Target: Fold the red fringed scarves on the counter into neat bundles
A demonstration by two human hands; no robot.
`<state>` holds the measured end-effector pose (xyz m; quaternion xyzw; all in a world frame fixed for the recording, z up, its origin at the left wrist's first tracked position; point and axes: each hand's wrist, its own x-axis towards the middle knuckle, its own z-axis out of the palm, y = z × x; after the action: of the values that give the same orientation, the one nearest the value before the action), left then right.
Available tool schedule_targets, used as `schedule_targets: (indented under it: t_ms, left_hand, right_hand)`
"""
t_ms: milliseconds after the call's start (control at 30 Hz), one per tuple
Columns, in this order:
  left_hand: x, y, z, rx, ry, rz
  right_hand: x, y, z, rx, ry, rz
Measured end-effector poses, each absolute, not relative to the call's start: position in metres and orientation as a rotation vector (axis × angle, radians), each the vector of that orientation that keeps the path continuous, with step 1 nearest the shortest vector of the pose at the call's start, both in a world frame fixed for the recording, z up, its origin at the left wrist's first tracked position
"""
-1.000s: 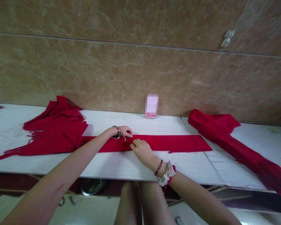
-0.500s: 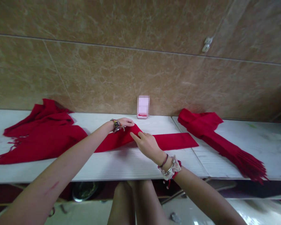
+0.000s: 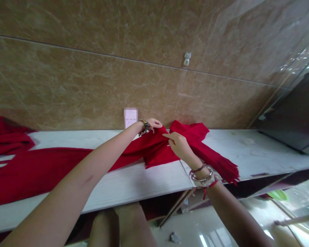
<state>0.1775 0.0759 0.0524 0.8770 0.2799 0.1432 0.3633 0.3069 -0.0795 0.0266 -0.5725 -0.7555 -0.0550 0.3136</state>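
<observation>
A long red scarf (image 3: 55, 164) stretches along the white counter from the left to the middle, and its raised part hangs between my two hands. The fingers of my left hand (image 3: 154, 123) close on its top edge. My right hand (image 3: 179, 144) grips the scarf a little lower and to the right, index finger pointing out. Below them a folded layer of the scarf lies flat, with a short fringe at its left corner. Just beyond my right hand lies a second red scarf (image 3: 212, 157), loosely folded, its fringed end toward the counter's front edge.
Bunched red cloth (image 3: 7, 137) with a white mark lies at the far left. A phone-like pale card (image 3: 130, 117) leans against the marble-patterned wall (image 3: 92, 92). The white counter (image 3: 237, 147) runs right to a dark panel (image 3: 293, 116). My knees are under its front edge.
The view has swung right. Both hands have carried the raised part of the scarf rightward over its flat part, closer to the second scarf.
</observation>
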Motion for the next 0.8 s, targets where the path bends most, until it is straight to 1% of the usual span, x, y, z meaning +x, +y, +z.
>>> schedule_targets:
  t_ms: [167,300,433,533,667,800]
  left_hand:
    - [0.242,0.062,0.042,2.358,0.729,0.272]
    - [0.266,0.044,0.021,2.432,0.771,0.144]
    - [0.241,0.018,-0.004,2.521,0.81,0.003]
    - [0.204,-0.003,-0.016,2.8,0.947,-0.149]
    - [0.172,-0.023,-0.019,2.96,1.031,-0.12]
    - [0.17,-0.028,-0.018,2.923,1.089,-0.059]
  right_hand:
    - [0.359,-0.084,0.001,-1.587,-1.901,-0.115]
    - [0.385,-0.085,-0.031,-1.709,-1.852,0.003]
    - [0.394,-0.085,-0.054,-1.756,-1.845,0.062]
    - [0.394,-0.085,-0.06,-1.739,-1.869,0.001]
    - [0.394,-0.083,-0.057,-1.705,-1.897,-0.057]
    - [0.391,-0.078,-0.045,-1.565,-1.77,-0.032]
